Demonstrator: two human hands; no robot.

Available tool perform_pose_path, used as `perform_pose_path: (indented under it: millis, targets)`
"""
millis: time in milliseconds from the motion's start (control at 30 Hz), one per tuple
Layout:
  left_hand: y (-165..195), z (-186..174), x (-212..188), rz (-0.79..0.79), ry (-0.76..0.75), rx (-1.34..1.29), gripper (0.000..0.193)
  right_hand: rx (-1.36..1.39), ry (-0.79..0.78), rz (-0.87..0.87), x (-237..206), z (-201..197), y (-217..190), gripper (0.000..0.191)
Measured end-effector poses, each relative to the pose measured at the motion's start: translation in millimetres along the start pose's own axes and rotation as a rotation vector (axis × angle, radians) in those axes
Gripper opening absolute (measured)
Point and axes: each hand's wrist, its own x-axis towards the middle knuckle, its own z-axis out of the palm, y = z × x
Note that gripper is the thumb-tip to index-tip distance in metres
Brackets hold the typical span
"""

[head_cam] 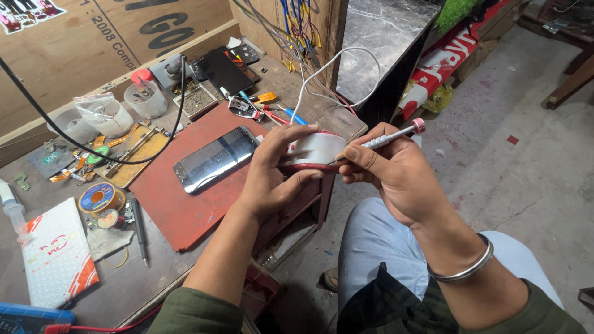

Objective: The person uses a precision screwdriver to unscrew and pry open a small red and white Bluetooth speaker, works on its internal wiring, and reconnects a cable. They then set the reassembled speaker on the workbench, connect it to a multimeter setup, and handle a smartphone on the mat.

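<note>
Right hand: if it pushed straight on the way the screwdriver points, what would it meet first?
The right hand aims its screwdriver left, tip already at the white and red device held by the left hand. That device comes first; the left palm probably lies behind it.

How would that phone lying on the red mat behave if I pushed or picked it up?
The phone looks thin and flat, so it would probably slide across the red mat rather than tip or roll. Its glossy face reflects light, so it may feel slippery in a hand. The glass front is likely fragile, and it lies near the table's edge, so a hard push seems risky.
</note>
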Motion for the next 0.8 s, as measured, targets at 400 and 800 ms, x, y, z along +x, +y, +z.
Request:
perform_pose_path:
  millis: [400,800]
  targets:
    - [4.7,-4.4,0.7,-0.006,0.025,0.047,0.064,-0.020,-0.109,-0.085,0.3,3.0,-0.3,0.012]
    - [2.7,-2.1,0.9,0.018,0.038,0.043,0.064,0.082,0.151,-0.070,1.6,15.7,18.9,0.012]
